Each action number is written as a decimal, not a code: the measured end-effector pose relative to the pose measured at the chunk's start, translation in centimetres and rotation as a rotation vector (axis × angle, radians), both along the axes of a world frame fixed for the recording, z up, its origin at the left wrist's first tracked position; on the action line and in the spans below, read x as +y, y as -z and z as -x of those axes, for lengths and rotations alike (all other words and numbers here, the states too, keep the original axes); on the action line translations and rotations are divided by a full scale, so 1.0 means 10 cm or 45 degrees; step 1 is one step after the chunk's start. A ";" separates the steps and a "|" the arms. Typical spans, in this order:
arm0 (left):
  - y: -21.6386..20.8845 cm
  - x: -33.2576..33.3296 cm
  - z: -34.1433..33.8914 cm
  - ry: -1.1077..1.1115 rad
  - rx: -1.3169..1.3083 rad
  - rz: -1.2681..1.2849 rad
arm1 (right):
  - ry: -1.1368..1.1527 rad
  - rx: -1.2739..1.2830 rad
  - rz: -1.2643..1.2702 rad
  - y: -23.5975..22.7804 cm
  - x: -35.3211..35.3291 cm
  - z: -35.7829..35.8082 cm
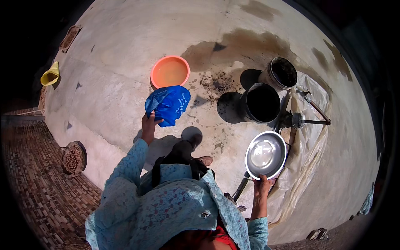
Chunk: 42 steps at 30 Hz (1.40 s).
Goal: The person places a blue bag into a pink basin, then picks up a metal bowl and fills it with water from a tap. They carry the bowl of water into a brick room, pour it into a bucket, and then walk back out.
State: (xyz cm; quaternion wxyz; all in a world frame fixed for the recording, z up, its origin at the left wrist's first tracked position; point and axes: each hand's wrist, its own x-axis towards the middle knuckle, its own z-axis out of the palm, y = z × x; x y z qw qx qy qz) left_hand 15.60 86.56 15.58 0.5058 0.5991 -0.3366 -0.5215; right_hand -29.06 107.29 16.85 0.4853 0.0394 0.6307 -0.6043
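Note:
My left hand (149,126) is closed on the near edge of a crumpled blue plastic bag (166,105). The bag hangs just this side of an orange basin (152,77) that holds cloudy brownish water, and overlaps its near rim in the picture. What the bag contains, if anything, is hidden. On the right, my right hand (262,186) grips the near rim of a shiny metal basin (266,154), whose inside faces up. I see nothing solid in that basin, only bright reflections.
Two dark buckets, one nearer (246,109) and one farther (268,79), stand at the right beside metal piping (316,110) and plastic sheeting (308,150). Wet patches (246,43) and dark dirt mark the concrete. At left are a yellow container (51,76), a filled basket (74,158) and brick paving (37,166).

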 end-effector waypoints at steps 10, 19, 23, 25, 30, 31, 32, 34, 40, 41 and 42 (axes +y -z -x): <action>0.32 -1.49 -0.94 -0.024 -0.152 0.141 | -0.096 0.041 0.067 -0.53 -0.95 -0.84; 1.05 -2.55 -1.51 0.142 -0.277 0.080 | -0.025 -0.042 0.027 -0.73 -1.69 -1.36; 0.88 -2.72 -1.41 0.153 -0.741 0.149 | -0.112 -0.075 0.033 -0.78 -1.93 -1.49; 0.90 -2.64 -1.45 0.229 -0.782 0.176 | -0.176 -0.060 0.065 -0.62 -2.04 -1.45; 0.76 -1.96 -1.37 0.410 -0.831 0.006 | -0.186 -0.044 0.081 -0.43 -2.32 -1.48; 0.93 -1.74 -1.48 0.467 -0.927 -0.006 | -0.220 -0.021 0.071 -0.43 -2.39 -1.50; 0.95 -1.56 -1.45 0.546 -0.944 0.146 | -0.225 -0.012 0.070 -0.38 -2.39 -1.48; 1.31 -1.11 -1.59 0.552 -0.718 -0.114 | -0.245 0.000 0.054 -0.31 -2.44 -1.47; 1.21 -0.46 -1.63 0.826 -0.801 -0.423 | -0.233 -0.001 0.031 -0.16 -2.54 -1.46; 1.25 -0.42 -1.69 0.840 -0.837 -0.381 | -0.246 -0.016 0.024 -0.13 -2.54 -1.46; 1.24 -0.42 -1.73 0.854 -0.871 -0.338 | -0.258 -0.030 0.016 -0.09 -2.54 -1.45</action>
